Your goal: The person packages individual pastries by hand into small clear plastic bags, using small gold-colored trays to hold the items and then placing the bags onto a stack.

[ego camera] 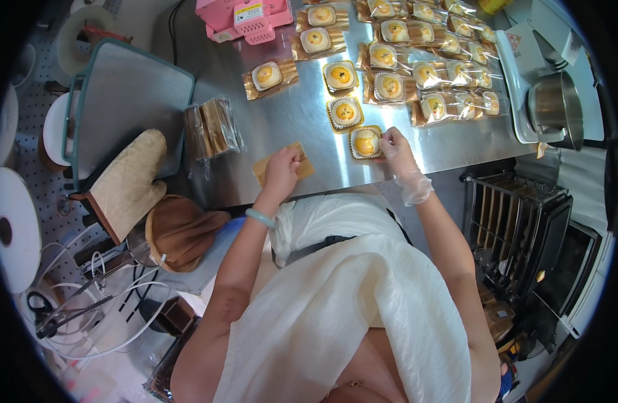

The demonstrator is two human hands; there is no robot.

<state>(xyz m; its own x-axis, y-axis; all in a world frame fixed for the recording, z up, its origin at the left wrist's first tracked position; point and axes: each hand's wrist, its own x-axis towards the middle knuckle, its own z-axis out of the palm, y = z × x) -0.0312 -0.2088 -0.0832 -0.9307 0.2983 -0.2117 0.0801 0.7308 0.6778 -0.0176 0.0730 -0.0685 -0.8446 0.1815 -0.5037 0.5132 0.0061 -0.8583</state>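
Observation:
My left hand [282, 169] is bare, a pale green bangle on its wrist. Its curled fingers hold a flat golden-brown packaging bag [305, 170] against the steel table. My right hand [400, 153], in a clear plastic glove, grips the right edge of a small gold tray [352, 153] near the table's front. In that tray sits a round egg-glazed pastry [364, 142] in a white paper cup; the fingertips partly cover its right side. Just beyond it, two more unwrapped pastries on gold trays [344, 111] [340, 75] stand in a line.
Bagged pastries [389, 86] fill the right rear; another bagged pastry [266, 75] lies farther left. A stack of brown bags [215, 126] in clear film lies left. Behind stands a pink machine [251, 20]. An oven mitt [130, 176], cutting board [132, 101], steel pot [553, 108] and rack [515, 221] flank me.

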